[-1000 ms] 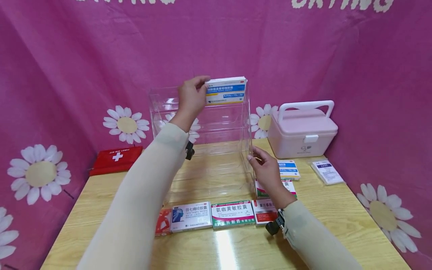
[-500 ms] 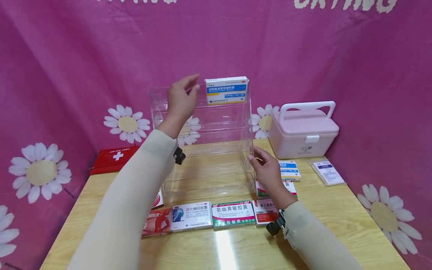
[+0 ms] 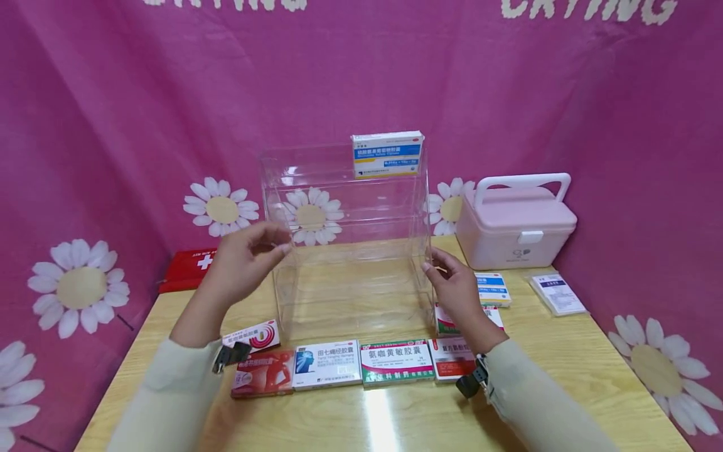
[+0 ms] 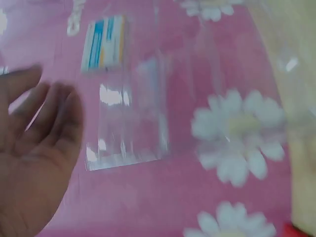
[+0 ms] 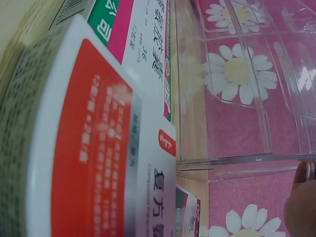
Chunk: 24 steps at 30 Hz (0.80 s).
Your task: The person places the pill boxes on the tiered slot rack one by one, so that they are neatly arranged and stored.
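Transparent tiered rack (image 3: 347,242) is standing on the table (image 3: 316,422), bearing a blue-and-white medicine box (image 3: 388,155) at the right end of its top tier. The left hand (image 3: 243,260), fingers loosely curved, is holding nothing beside the rack's left edge; the right hand (image 3: 459,292) is pinching its right edge.

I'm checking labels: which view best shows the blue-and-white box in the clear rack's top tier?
The head view: the blue-and-white box faces the camera, no hand covering it. The left wrist view shows it sideways and blurred; the right wrist view doesn't show it.
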Each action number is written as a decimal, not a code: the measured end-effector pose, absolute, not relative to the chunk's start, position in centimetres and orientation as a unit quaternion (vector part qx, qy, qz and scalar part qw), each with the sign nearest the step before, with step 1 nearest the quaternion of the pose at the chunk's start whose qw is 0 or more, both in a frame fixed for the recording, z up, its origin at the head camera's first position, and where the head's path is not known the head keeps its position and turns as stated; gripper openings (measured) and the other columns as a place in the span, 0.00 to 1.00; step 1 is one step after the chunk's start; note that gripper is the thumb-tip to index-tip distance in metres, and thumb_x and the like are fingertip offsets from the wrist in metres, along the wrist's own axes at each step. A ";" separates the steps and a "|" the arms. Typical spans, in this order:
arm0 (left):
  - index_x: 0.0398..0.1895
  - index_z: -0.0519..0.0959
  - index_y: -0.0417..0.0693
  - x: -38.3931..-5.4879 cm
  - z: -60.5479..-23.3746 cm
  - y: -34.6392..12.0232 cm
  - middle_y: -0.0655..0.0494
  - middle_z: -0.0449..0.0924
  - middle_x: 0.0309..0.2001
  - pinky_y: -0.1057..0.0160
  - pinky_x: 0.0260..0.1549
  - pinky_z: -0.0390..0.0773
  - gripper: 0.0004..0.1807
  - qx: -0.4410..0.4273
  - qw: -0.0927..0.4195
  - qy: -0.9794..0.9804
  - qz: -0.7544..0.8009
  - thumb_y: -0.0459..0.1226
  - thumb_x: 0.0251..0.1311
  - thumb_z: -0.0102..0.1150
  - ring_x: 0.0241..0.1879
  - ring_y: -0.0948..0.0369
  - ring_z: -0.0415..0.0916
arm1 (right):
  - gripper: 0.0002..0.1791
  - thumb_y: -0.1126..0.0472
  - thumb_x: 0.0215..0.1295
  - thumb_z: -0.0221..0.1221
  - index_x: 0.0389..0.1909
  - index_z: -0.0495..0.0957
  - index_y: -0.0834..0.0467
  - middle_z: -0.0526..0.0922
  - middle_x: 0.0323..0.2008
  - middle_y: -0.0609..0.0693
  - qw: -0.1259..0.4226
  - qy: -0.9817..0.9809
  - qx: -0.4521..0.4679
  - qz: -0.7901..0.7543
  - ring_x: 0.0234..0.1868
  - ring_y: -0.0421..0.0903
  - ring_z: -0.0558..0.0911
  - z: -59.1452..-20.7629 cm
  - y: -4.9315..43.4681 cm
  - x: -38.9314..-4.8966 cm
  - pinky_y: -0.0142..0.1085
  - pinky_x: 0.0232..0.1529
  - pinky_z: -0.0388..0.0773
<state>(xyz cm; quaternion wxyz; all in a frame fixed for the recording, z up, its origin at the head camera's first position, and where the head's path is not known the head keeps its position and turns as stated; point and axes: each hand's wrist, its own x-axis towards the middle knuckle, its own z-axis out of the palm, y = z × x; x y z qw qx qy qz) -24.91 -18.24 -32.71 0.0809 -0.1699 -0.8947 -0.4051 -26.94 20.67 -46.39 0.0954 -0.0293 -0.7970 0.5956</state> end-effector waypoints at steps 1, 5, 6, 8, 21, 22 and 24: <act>0.63 0.84 0.47 -24.3 -33.5 -19.2 0.46 0.88 0.58 0.44 0.59 0.89 0.18 -0.167 0.063 -0.901 -0.395 0.41 0.74 0.69 0.56 0.48 0.86 | 0.27 0.53 0.82 0.63 0.78 0.76 0.49 0.82 0.70 0.54 0.096 -0.799 -0.028 0.592 0.69 0.50 0.80 -46.4 20.7 -26.9 0.20 0.59 0.80; 0.67 0.82 0.46 -22.5 -37.3 -22.8 0.44 0.86 0.63 0.42 0.60 0.88 0.22 -0.160 -0.004 -0.915 -0.370 0.40 0.73 0.70 0.59 0.47 0.85 | 0.28 0.54 0.82 0.63 0.78 0.75 0.51 0.82 0.71 0.55 0.095 -0.803 -0.025 0.588 0.70 0.51 0.80 -46.4 20.9 -26.8 0.19 0.59 0.80; 0.68 0.82 0.46 -22.3 -38.2 -23.5 0.44 0.85 0.64 0.41 0.61 0.88 0.23 -0.156 -0.016 -0.918 -0.365 0.39 0.72 0.71 0.60 0.46 0.84 | 0.28 0.54 0.82 0.63 0.78 0.75 0.51 0.82 0.71 0.55 0.096 -0.804 -0.022 0.587 0.69 0.52 0.80 -46.4 20.9 -26.8 0.19 0.58 0.80; 0.69 0.81 0.45 -22.1 -39.8 -25.0 0.42 0.84 0.66 0.38 0.63 0.86 0.25 -0.150 -0.040 -0.923 -0.352 0.39 0.72 0.71 0.62 0.44 0.83 | 0.28 0.54 0.82 0.63 0.78 0.75 0.52 0.82 0.70 0.56 0.099 -0.804 -0.019 0.586 0.69 0.52 0.80 -46.3 20.9 -26.9 0.18 0.58 0.80; 0.79 0.72 0.42 -22.0 -47.0 -32.0 0.33 0.73 0.75 0.29 0.70 0.75 0.37 -0.066 -0.155 -0.932 -0.322 0.36 0.68 0.73 0.73 0.31 0.70 | 0.28 0.51 0.82 0.63 0.79 0.74 0.49 0.81 0.72 0.52 0.088 -0.811 -0.020 0.578 0.71 0.51 0.78 -46.4 20.8 -27.3 0.35 0.70 0.82; 0.79 0.71 0.41 -22.0 -47.4 -32.2 0.33 0.73 0.75 0.29 0.71 0.74 0.39 -0.067 -0.156 -0.930 -0.327 0.36 0.67 0.74 0.74 0.32 0.70 | 0.29 0.51 0.82 0.63 0.79 0.74 0.48 0.80 0.72 0.52 0.087 -0.813 -0.021 0.576 0.71 0.51 0.78 -46.4 20.8 -27.3 0.38 0.71 0.82; 0.80 0.69 0.38 -21.9 -48.1 -32.6 0.32 0.73 0.75 0.29 0.73 0.72 0.41 -0.075 -0.154 -0.927 -0.332 0.36 0.65 0.75 0.75 0.32 0.69 | 0.28 0.50 0.82 0.62 0.79 0.74 0.47 0.80 0.73 0.50 0.084 -0.815 -0.026 0.572 0.72 0.50 0.78 -46.4 20.8 -27.3 0.43 0.73 0.81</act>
